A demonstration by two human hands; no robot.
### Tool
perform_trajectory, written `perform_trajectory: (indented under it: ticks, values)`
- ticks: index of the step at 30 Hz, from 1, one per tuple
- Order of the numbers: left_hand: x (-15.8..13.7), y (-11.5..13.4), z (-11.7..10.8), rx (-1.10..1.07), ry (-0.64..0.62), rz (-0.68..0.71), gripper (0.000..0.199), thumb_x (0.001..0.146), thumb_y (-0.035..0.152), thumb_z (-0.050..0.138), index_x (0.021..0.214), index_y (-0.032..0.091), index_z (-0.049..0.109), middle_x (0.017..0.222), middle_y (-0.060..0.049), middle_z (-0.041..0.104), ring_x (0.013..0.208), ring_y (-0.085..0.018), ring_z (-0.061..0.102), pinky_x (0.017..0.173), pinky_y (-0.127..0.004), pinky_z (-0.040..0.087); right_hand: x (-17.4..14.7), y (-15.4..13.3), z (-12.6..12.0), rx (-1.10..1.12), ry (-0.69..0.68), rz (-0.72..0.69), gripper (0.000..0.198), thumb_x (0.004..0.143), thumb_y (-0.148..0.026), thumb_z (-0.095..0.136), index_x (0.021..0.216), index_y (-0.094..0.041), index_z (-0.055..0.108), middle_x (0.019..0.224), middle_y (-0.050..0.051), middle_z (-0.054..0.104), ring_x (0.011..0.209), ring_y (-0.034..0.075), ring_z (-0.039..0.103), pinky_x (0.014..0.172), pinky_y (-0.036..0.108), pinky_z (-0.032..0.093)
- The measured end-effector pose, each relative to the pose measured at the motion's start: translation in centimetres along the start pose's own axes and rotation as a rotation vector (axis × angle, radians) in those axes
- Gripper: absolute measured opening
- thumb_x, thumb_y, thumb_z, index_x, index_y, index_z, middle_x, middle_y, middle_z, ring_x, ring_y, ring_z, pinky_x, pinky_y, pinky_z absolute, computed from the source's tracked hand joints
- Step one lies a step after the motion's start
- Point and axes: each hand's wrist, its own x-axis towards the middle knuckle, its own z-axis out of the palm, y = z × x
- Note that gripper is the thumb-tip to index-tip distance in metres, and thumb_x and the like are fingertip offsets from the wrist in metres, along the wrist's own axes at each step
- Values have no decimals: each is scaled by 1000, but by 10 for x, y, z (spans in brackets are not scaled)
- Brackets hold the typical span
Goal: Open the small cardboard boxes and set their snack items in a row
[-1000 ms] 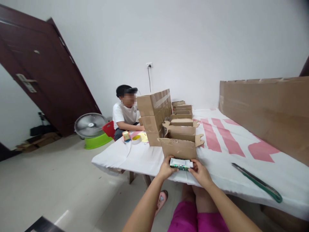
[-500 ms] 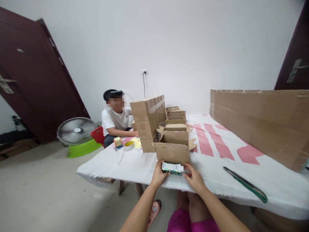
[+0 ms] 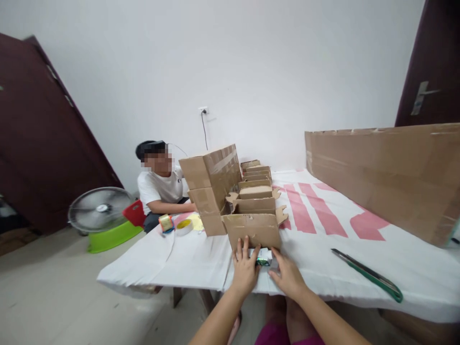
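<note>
A small white-and-green box (image 3: 264, 257), with a shiny green side, lies on the cloth-covered table before me. My left hand (image 3: 246, 268) rests over its left part with the fingers spread, the fingertips reaching the front of a cardboard box (image 3: 251, 227). At the small box's right end, my right hand (image 3: 287, 275) holds it between thumb and index finger. My left fingers hide much of the small box. The cardboard box has raised flaps and heads a row of several open boxes.
Taped cartons (image 3: 212, 191) are stacked left of the row. A tape roll (image 3: 184, 227) and a tape dispenser (image 3: 166, 224) lie farther left, near a seated person (image 3: 161, 191). A green utility knife (image 3: 370, 275) lies at right, before a long cardboard panel (image 3: 381, 177).
My left hand has shifted from gripping the small box's left end to lying spread over it. My right hand stays at the right end. The view has turned slightly right.
</note>
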Motion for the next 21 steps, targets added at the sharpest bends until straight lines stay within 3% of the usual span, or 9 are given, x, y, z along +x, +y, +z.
perform_trajectory:
  ticks: [5, 11, 21]
  values:
    - [18, 5, 3, 74, -98, -45, 70, 75, 11, 65, 140, 31, 48, 162, -14, 16, 148, -44, 9, 109, -68, 24, -1, 1, 0, 20, -4, 25, 71, 77, -19, 60, 145, -18, 40, 132, 14, 60, 102, 25, 64, 94, 41, 49]
    - [34, -2, 4, 25, -131, -42, 67, 77, 12, 63, 140, 29, 48, 163, -14, 12, 148, -43, 5, 110, -69, 22, -2, 1, -3, 76, 2, 37, 69, 76, -18, 59, 144, -22, 42, 122, 9, 65, 80, 20, 63, 88, 37, 51]
    - [28, -10, 12, -115, 72, 22, 54, 81, 21, 62, 135, 21, 53, 160, -12, 23, 148, -36, 14, 113, -55, 28, -2, 1, -6, 90, -16, 27, 48, 78, -19, 59, 126, -18, 57, 109, 9, 69, 81, 20, 63, 83, 36, 51]
